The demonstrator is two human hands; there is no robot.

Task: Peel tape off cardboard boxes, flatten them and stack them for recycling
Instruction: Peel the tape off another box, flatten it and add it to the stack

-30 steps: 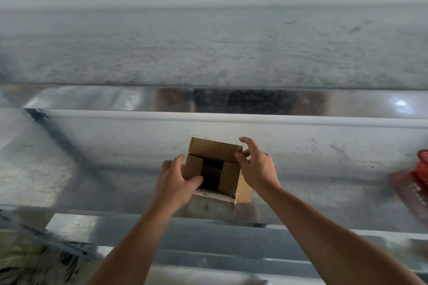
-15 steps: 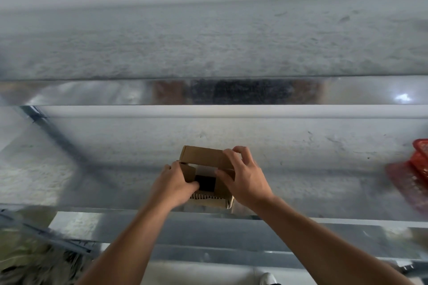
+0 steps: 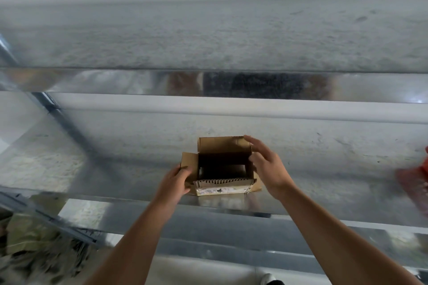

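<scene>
Cardboard box (image 3: 222, 164) right in front of me, sitting on the shiny metal surface (image 3: 111, 164) close to its front edge, top flaps spread open. Inside it's dark, so I can't make out the bottom. My left hand (image 3: 177, 181) grips the left flap (image 3: 188, 163), fingers curled round its near edge. My right hand (image 3: 268, 169) is spread loose at the box's right side, fingers fairly straight, one fingertip up by the far flap's (image 3: 220, 143) right corner. Whether it actually touches the cardboard, I can't tell, and it covers most of the right flap. The near flap folds toward me, corrugated edge showing, with a white label (image 3: 220, 190) whose print is too small to read. Far right, a red thing (image 3: 416, 178), blurred and cut off by the frame. Lower left, a smeared heap (image 3: 34, 250) I can't identify. White shoe toe (image 3: 268, 279) just peeking in at the bottom edge
</scene>
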